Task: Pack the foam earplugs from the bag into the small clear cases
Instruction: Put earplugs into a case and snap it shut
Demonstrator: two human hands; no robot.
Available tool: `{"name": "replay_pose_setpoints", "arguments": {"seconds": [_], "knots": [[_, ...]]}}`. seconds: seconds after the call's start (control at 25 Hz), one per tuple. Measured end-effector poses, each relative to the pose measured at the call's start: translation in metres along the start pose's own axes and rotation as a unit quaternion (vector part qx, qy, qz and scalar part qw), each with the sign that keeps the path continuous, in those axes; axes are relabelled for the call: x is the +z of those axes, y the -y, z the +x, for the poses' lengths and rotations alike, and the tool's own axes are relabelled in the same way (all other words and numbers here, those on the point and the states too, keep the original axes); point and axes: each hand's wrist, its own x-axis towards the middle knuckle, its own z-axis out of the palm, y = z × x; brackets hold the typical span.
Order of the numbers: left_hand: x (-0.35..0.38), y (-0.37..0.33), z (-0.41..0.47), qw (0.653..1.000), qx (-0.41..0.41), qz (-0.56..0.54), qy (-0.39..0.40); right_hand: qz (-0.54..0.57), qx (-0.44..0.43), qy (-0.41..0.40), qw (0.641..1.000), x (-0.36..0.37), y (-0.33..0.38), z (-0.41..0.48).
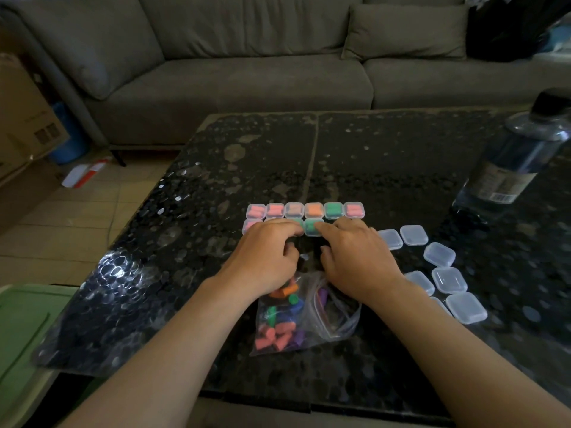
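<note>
Sofa (247,72) at twelve o'clock backs the dark speckled table (386,156), where left hand (265,257) and right hand (355,261) together press a green-filled case (312,227).

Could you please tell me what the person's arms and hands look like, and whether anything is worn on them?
Both forearms are bare up to the frame edge: no sleeves show. The left hand and the right hand wear no gloves, and no rings, watch or bracelets show on the fingers or wrists. No markings are visible.
</note>
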Motion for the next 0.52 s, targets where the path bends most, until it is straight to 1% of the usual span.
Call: {"name": "replay_pose_setpoints", "arguments": {"seconds": [0.16,0.28,0.4,0.52], "knots": [[0.001,-0.008,-0.001,1.0,0.019,-0.021,-0.003,0.01,0.016,-0.038,0.999,-0.012,-0.001,-0.003],[0.006,-0.017,-0.001,0.998,0.041,-0.037,-0.013,-0.006,0.063,-0.042,0.997,-0.026,-0.014,-0.008],[0.011,-0.031,-0.002,0.996,0.056,-0.064,-0.013,-0.026,0.139,0.011,0.99,-0.041,-0.033,-0.013],[0.014,-0.042,-0.004,0.995,0.044,-0.087,0.012,-0.033,0.173,0.072,0.982,-0.047,-0.044,-0.017]]}}
